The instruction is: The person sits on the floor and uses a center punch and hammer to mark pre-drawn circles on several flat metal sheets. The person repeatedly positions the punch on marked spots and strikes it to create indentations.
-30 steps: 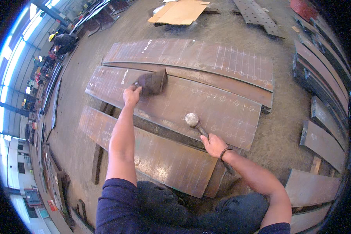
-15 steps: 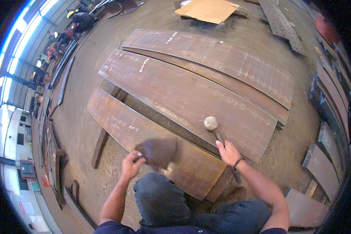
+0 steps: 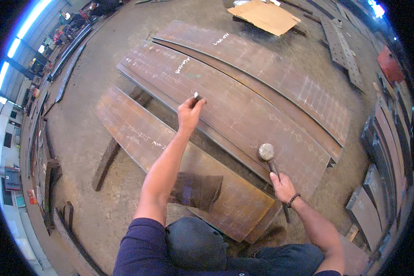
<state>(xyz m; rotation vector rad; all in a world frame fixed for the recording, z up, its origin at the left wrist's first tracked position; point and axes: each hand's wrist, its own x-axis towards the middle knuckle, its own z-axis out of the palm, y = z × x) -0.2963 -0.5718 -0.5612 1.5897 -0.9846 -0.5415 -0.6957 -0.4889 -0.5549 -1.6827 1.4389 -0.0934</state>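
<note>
My left hand (image 3: 188,114) is stretched out over the middle rusty steel plate (image 3: 244,115) and pinches a small metal punch (image 3: 196,97) whose tip is at the plate's chalk-marked surface. Closer to me, my right hand (image 3: 282,186) grips the handle of a hammer. The round hammer head (image 3: 266,152) rests on the same plate near its front edge. A dark glove (image 3: 197,191) lies on the near plate (image 3: 138,133), beside my left forearm and just ahead of my knee (image 3: 195,246).
A third long curved plate (image 3: 280,69) lies behind the middle one. A sheet of cardboard (image 3: 264,16) sits on the concrete floor at the back. More steel pieces are stacked along the right side (image 3: 382,138). Beams line the left edge (image 3: 46,161).
My left hand let go of the dark glove, which now lies on the near plate, and reached forward holding a small punch. The right hand still holds the hammer, resting on the plate.
</note>
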